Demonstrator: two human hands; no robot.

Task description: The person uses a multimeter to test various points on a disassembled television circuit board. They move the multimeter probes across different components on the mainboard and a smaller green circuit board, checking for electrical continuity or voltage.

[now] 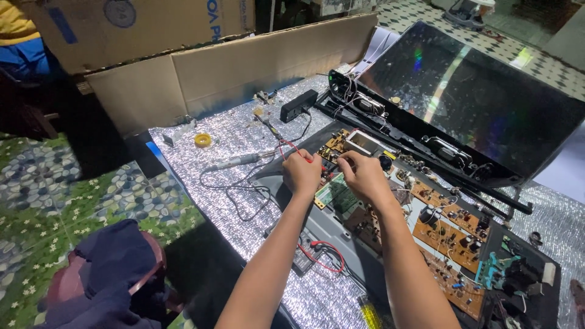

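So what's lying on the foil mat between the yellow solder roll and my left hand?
In the head view, a grey soldering iron lies on the mat between the solder roll and your left hand, its black cord looping below.

Place: looking like a makeshift electronics repair spot on a home floor.
Floor: showing patterned tiles [36,183].
Work surface: silver foil mat [244,140] lying beside cardboard [244,67].
Evidence: soldering iron [234,161], solder roll [203,140], bare circuit boards [448,228], opened flat screen [481,103].

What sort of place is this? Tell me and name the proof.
Likely an informal electronics repair spot on a floor: both hands, left hand and right hand, work on bare circuit boards beside an opened flat screen, with a soldering iron on foil matting.
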